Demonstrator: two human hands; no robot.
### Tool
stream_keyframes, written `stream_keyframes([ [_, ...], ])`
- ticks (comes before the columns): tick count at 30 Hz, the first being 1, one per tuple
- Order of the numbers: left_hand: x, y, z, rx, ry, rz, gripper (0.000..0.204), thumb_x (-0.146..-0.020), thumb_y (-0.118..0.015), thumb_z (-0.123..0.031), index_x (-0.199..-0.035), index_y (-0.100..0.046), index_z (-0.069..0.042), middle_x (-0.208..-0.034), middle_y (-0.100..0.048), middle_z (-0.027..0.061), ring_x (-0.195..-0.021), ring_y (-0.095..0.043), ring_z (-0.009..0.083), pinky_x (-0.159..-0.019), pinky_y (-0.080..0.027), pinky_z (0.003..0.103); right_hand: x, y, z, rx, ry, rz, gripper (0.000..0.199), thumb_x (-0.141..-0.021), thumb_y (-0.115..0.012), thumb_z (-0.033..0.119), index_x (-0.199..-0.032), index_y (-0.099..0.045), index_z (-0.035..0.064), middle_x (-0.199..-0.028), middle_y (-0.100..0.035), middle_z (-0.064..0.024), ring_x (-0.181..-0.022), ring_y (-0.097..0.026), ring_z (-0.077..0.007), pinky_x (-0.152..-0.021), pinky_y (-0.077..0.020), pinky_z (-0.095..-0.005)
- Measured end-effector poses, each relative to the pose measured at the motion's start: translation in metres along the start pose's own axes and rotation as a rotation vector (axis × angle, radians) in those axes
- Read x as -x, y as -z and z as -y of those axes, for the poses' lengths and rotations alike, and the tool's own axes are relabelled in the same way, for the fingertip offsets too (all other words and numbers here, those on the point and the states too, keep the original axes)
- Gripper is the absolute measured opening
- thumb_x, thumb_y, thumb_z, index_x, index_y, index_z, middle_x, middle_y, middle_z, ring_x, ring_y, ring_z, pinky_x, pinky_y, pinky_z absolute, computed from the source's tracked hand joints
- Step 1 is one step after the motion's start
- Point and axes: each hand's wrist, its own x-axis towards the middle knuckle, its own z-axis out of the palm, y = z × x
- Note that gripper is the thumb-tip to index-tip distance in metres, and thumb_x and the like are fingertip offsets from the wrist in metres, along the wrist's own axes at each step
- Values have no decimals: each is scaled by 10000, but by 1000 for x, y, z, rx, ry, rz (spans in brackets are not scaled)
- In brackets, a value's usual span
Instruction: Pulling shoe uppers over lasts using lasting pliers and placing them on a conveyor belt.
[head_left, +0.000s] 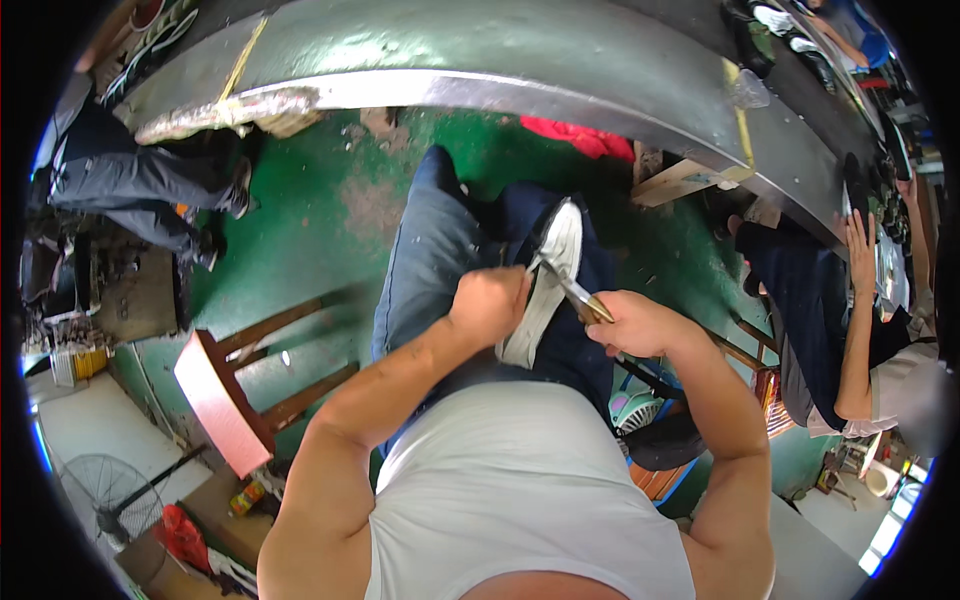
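Observation:
A shoe [552, 258] with a pale whitish sole lies sole up across my lap, over my blue jeans, its toe pointing away from me. My right hand [638, 322] is closed round a metal tool [577, 292] that looks like pincers, with brass-coloured handles. The tool's narrow head touches the sole near its middle. At the shoe's left edge, my left hand [491, 306] is curled into a fist with the thumb side against the shoe. Whatever its fingers pinch is hidden or too small to make out.
A long grey workbench [480, 50] runs across the far side, with red cloth [575, 135] on the green floor beneath it. On the left stands a wooden chair [225, 400], and behind it a fan [105, 490]. A person [810, 310] sits at right; another [140, 180] is at far left.

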Motion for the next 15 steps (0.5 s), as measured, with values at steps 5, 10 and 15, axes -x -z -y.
stream_keyframes([
  [5, -4, 6, 10, 181, 414, 120, 403, -1022, -550, -301, -765, -675, -16, -705, -656, 144, -592, -640, 230, -581, -510, 370, -6, 36, 35, 347, -41, 124, 239, -927, -595, 183, -976, -620, -50, -874, -701, -166, -754, -685, -296, -661, -540, -403],
  [10, 11, -27, 40, 1770, 870, 264, 517, -1043, -498, -344, -1491, -407, -102, -1403, -540, 76, -1302, -487, 204, -1082, -412, 361, -26, -2, 7, 480, 264, -208, 266, -921, -603, 224, -952, -635, -38, -883, -672, -265, -876, -655, -449, -784, -516, -520],
  [15, 3, -29, 35, 1461, 892, 134, 600, -1021, -575, -263, -1539, -319, -103, -1406, -534, 92, -1309, -488, 218, -1099, -403, 374, -58, -57, -29, 160, 312, -399, 294, -912, -634, 283, -976, -613, -3, -872, -666, -246, -859, -643, -453, -760, -499, -518],
])
